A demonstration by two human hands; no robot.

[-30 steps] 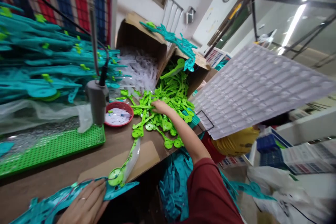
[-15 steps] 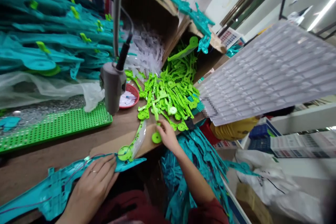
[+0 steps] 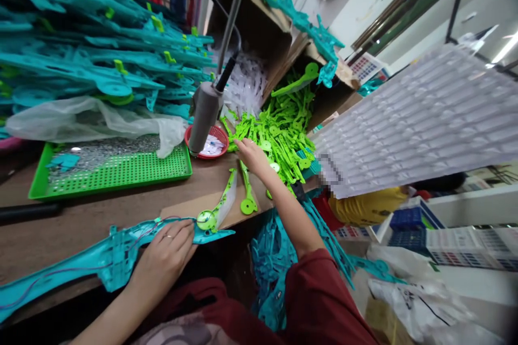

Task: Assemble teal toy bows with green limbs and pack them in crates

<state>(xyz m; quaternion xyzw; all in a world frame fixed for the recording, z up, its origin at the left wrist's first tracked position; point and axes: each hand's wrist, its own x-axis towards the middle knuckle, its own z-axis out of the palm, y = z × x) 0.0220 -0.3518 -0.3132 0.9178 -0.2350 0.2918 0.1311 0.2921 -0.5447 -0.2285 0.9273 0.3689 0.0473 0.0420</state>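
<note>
A long teal plastic part (image 3: 119,259) with a thin dark red wire along it lies at the table's front edge. My left hand (image 3: 168,250) grips it near its right end, fingers over the top and thumb hidden. Overlapping that end is a lime-green piece with a round disc (image 3: 206,220) and a translucent white strip (image 3: 229,199). My right hand (image 3: 253,156) reaches to the left side of a heap of green pieces (image 3: 279,135), fingers stretched out at its edge. Below it lies a single green disc-ended piece (image 3: 247,205).
A grey hanging screwdriver (image 3: 205,116) is before a red basket (image 3: 218,145) of white pieces. A green tray (image 3: 117,175) holds small metal bits. Teal parts (image 3: 81,59) are stacked left; more teal parts (image 3: 275,264) hang below the table. Cardboard boxes (image 3: 263,2) stand behind.
My right hand has moved up and left, from the single green disc-ended piece to the heap near the red basket. That piece now lies loose. My left hand stays on the teal part; the view has shifted.
</note>
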